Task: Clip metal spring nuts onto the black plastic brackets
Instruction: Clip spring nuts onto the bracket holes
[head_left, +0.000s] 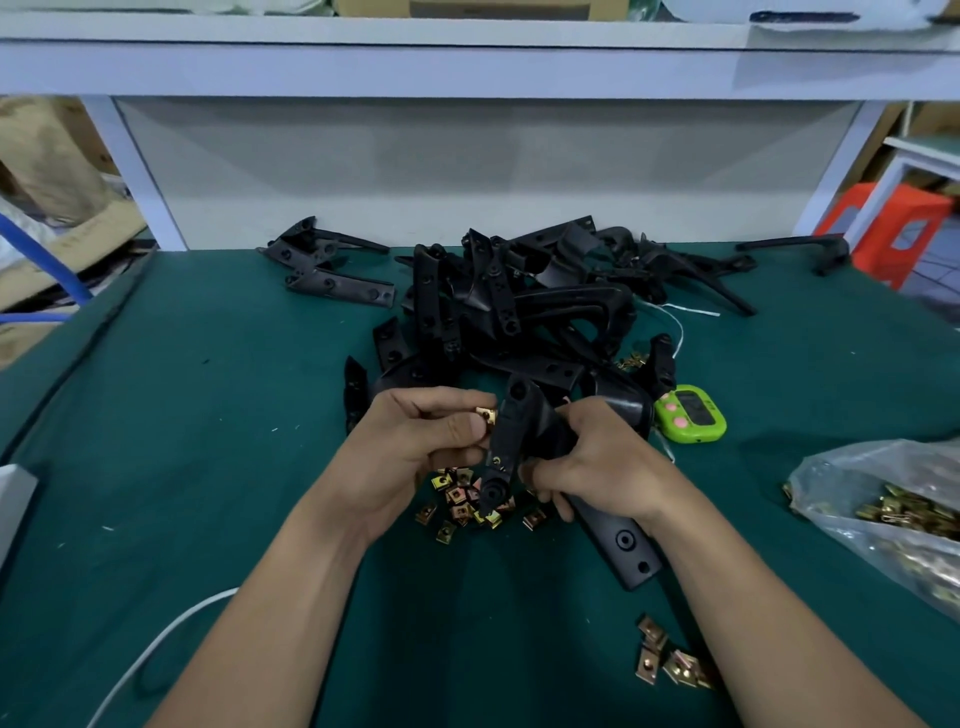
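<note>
Over a green surface (208, 415) beneath a white shelf (363, 67), the left hand (415, 457) pinches a spring nut (487, 415) against a black bracket (506, 447) gripped by the right hand (597, 462).

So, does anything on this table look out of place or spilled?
Nothing looks damaged. A few spring nuts lie apart at the front, away from the main pile and the plastic bag. A green timer sits against the bracket heap.

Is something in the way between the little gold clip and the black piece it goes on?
Nothing visible. The left hand pinches the spring nut right beside the bracket, which the right hand holds.
</note>
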